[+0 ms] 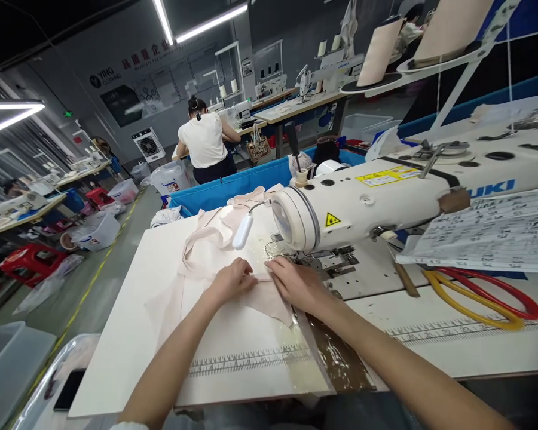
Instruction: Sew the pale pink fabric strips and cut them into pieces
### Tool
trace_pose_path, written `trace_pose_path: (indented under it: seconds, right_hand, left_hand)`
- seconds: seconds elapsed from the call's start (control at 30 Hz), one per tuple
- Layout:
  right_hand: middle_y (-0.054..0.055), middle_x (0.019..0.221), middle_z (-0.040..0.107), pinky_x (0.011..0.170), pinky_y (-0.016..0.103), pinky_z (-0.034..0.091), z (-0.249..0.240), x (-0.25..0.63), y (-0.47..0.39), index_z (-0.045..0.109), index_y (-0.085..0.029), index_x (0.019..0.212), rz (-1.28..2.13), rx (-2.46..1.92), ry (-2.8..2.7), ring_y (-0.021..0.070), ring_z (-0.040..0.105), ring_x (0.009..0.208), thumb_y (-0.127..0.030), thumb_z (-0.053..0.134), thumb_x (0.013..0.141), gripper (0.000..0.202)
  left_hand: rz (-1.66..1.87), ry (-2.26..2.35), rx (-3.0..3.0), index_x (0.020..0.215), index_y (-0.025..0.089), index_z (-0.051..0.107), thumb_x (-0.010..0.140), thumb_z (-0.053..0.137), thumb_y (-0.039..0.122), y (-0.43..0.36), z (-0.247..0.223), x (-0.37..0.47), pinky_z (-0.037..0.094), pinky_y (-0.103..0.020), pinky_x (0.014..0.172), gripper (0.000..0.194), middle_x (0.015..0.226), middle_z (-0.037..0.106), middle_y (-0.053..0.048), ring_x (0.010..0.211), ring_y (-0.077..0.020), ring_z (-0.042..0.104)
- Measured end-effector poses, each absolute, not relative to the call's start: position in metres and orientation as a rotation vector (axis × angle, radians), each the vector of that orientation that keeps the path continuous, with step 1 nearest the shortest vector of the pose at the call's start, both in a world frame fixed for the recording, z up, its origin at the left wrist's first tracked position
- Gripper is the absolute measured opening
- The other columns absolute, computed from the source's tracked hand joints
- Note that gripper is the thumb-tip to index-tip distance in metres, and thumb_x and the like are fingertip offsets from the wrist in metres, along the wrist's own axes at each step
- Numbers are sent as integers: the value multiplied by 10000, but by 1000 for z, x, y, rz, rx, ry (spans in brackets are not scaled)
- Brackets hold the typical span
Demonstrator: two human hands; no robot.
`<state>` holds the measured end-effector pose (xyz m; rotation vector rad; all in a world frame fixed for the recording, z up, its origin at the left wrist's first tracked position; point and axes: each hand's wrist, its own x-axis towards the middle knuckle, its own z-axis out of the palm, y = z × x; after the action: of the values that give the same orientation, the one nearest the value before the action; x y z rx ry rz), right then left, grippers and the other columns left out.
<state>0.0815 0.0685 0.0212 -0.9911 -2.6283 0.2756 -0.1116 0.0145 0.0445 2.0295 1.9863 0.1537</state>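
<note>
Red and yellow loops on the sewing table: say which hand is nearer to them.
Right. The right hand is on the pale fabric, left of the loops; the left hand is farther left, at the same fabric.

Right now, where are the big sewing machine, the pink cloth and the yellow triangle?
Big sewing machine (pixel 399 200): head view, long white arm.
Pink cloth (pixel 271 303): head view, front flap.
Yellow triangle (pixel 332 220): head view, its middle.

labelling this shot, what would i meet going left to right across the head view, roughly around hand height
Red stool, clear tub, left hand, right hand, wooden handle, yellow and red loops.
</note>
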Motion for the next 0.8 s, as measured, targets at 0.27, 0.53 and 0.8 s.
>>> trace_pose_path:
  seconds: [0.27, 0.53, 0.8]
  right_hand:
    - [53, 952, 579, 494, 253, 251, 5, 73, 77, 589, -182, 918, 262, -958, -2573, 138, 553, 682, -176, 399, 965, 196]
    - [80, 839, 572, 555, 296, 247, 1, 73, 72, 561, -169, 810, 300, -911, -2461, 192, 533, 710, -175, 361, 956, 248]
    - [14, 749, 613, 588, 279, 387, -4, 62, 72, 545, -197, 959, 773, -934, -2154, 173, 570, 639, -318, 372, 963, 211]
  left_hand:
    - [129, 2111, 2070, 908, 197, 632, 918, 486, 208, 14, 43, -100, 469, -292, 698, 147, 1076, 643, -74, 868, -211, 659]
    - [468, 2243, 1911, 1061, 177, 602, 959, 368, 183, 2, 25, -89, 498, -339, 711, 256, 784, 700, -79, 742, -226, 684]
    - [1675, 1355, 647, 1017, 131, 662, 678, 802, 462, 11, -2, -81, 574, -306, 772, 494, 889, 684, -58, 790, -165, 677]
